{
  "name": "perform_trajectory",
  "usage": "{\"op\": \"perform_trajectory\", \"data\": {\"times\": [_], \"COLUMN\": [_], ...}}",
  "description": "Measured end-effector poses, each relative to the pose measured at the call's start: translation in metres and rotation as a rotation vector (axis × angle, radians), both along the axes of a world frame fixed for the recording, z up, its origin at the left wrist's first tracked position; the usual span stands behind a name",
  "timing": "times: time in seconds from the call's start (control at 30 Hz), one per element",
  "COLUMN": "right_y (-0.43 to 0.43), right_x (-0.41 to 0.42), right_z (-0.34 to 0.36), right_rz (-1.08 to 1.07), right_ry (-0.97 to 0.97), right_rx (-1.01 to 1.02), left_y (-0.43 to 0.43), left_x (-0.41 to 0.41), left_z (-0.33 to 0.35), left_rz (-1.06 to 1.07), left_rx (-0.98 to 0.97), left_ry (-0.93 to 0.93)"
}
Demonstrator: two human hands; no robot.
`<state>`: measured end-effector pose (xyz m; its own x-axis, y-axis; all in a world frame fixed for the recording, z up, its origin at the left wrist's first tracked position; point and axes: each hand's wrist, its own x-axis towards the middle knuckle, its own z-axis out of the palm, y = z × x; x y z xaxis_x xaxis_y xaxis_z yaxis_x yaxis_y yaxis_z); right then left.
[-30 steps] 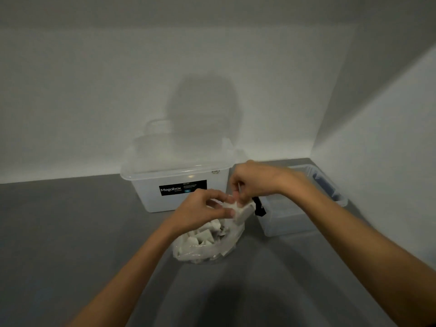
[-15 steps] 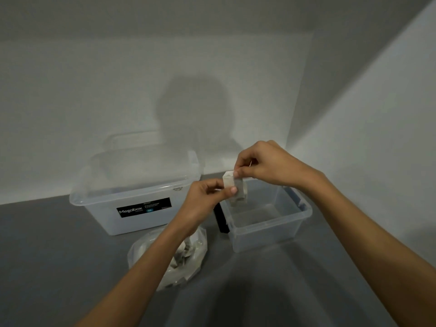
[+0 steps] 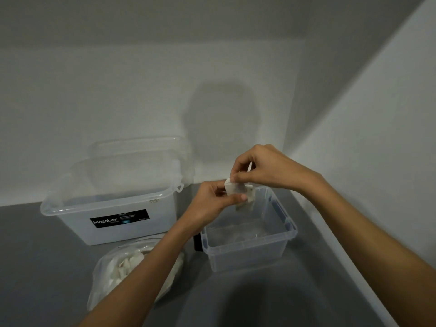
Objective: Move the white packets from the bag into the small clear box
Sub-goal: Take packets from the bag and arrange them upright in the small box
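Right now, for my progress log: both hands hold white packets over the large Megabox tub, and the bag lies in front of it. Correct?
Not quite. The head view shows the left hand and right hand pinching the white packets over the small clear box, not the Megabox tub, which stands to its left. The bag does lie in front of that tub.

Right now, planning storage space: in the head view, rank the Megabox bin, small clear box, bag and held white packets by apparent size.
1. Megabox bin
2. small clear box and bag: look alike, bag partly hidden, unranked
3. held white packets
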<state>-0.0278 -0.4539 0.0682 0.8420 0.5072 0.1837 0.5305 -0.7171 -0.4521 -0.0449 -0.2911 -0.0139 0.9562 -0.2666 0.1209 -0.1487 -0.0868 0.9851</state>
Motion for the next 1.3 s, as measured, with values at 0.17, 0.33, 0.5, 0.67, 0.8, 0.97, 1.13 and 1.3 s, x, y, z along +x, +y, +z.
{"op": "perform_trajectory", "data": {"times": [0.17, 0.33, 0.5, 0.67, 0.8, 0.97, 1.13, 1.3], "right_y": [-0.006, -0.015, -0.018, -0.013, -0.005, 0.006, 0.018, 0.029], "right_x": [0.012, 0.027, 0.043, 0.051, 0.057, 0.069, 0.078, 0.083], "right_z": [-0.014, -0.034, -0.065, -0.101, -0.127, -0.15, -0.165, -0.182], "right_rz": [-0.028, -0.091, -0.129, -0.072, -0.066, -0.051, -0.02, -0.024], "right_ry": [-0.108, -0.095, -0.016, 0.17, 0.25, 0.305, 0.32, 0.281], "right_rx": [-0.064, -0.056, -0.098, -0.068, -0.141, -0.219, -0.262, -0.281], "left_y": [-0.004, 0.016, 0.024, 0.015, 0.004, -0.004, -0.003, -0.013], "left_x": [0.013, 0.037, 0.049, 0.055, 0.059, 0.068, 0.075, 0.073], "left_z": [-0.016, -0.044, -0.056, -0.059, -0.062, -0.072, -0.084, -0.087], "left_rz": [-0.059, 0.157, 0.276, 0.152, 0.029, -0.072, -0.119, -0.126], "left_rx": [0.146, 0.434, 0.498, 0.823, 1.175, 1.647, 1.83, 1.998], "left_ry": [-0.045, -0.119, -0.037, -0.11, -0.172, -0.352, -0.361, -0.393]}}
